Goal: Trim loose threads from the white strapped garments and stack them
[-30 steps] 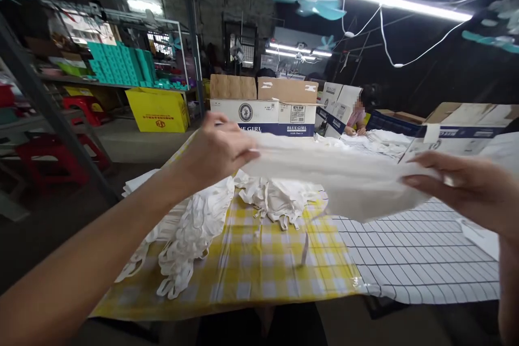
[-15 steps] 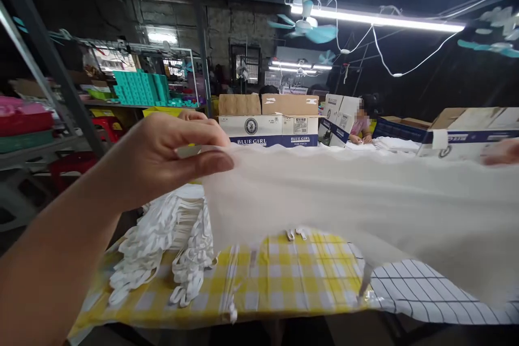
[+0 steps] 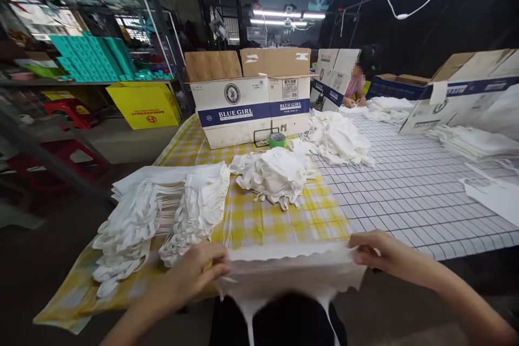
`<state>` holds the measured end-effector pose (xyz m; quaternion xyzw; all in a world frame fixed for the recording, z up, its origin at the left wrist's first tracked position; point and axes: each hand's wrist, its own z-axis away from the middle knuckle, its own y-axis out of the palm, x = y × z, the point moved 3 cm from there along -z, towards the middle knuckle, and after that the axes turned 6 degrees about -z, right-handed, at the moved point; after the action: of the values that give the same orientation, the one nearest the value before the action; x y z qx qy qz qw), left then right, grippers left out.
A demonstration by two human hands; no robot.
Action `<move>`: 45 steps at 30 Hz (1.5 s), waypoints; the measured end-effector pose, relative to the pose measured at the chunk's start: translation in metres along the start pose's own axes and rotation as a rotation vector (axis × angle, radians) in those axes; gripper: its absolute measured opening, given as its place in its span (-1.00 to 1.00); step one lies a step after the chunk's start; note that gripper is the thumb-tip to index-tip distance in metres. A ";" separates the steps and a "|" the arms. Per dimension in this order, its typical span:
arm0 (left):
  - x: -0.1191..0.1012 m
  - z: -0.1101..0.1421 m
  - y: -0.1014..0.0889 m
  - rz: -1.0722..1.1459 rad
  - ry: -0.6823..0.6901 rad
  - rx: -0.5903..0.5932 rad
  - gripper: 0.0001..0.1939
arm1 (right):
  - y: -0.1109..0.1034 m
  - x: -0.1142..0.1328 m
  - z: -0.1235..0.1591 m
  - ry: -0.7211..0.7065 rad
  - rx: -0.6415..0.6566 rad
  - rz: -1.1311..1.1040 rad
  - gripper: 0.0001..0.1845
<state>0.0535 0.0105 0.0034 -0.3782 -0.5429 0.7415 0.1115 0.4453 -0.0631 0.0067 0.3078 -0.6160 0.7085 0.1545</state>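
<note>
A thin white camisole with a wavy edge is stretched sideways between my two hands, over the table's front edge. Its narrow straps hang down in front of my dark-clothed lap. My left hand pinches one upper corner, and my right hand pinches the opposite one. Beyond my left hand lies a neat stack of white camisoles, straps dangling toward me. Farther off, in the middle of the table, sits a loose pile of the same white garments.
A yellow checked cloth and a white gridded cloth cover the table. A printed carton stands behind a roll of green tape. More white garments and another carton lie right. A person sits at the far side.
Both hands have come down and closer to me, bringing the stretched camisole from eye level to the table's front edge. The view has tilted downward, and the central pile now shows.
</note>
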 end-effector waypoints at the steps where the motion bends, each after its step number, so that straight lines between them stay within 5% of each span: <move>1: 0.004 -0.004 0.011 -0.017 -0.001 0.018 -0.77 | 0.010 0.001 -0.003 0.010 0.065 -0.018 -0.70; 5: 0.015 -0.030 0.019 -0.071 0.024 -0.007 -0.80 | 0.014 -0.005 -0.013 0.014 0.122 -0.042 -0.68; 9: 0.036 -0.082 0.019 -0.092 0.044 -0.115 -0.84 | 0.011 -0.031 -0.055 0.026 0.057 0.021 -0.73; 13: 0.062 -0.132 0.045 -0.093 -0.030 -0.199 -0.85 | 0.031 -0.070 -0.107 0.119 -0.074 0.114 -0.88; 17: 0.083 -0.149 0.064 -0.058 -0.117 -0.293 -0.89 | 0.050 -0.099 -0.127 0.173 -0.119 0.117 -0.75; 24: 0.085 -0.132 0.070 0.087 -0.281 -0.531 -0.56 | 0.065 -0.112 -0.117 0.198 -0.450 0.054 -0.51; 28: 0.065 -0.099 0.085 -0.052 -0.388 -0.565 -0.69 | 0.080 -0.105 -0.085 0.281 -0.644 0.174 -0.49; 33: 0.053 -0.074 0.102 -0.118 -0.383 -0.365 -0.87 | 0.112 -0.090 -0.048 0.169 -0.373 0.395 -0.47; 36: 0.050 -0.072 0.101 -0.108 -0.346 -0.363 -0.86 | 0.120 -0.089 -0.035 0.147 -0.254 0.460 -0.45; 42: 0.052 -0.055 0.106 -0.112 -0.366 -0.379 -0.88 | 0.110 -0.092 -0.020 0.118 -0.217 0.393 -0.50; 45: 0.051 -0.051 0.108 -0.229 -0.383 -0.382 -0.84 | 0.097 -0.093 -0.021 0.136 -0.309 0.263 -0.60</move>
<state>0.0797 0.0356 -0.1214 -0.1818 -0.7230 0.6663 0.0164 0.4524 -0.0463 -0.1282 0.1488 -0.7403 0.6389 0.1472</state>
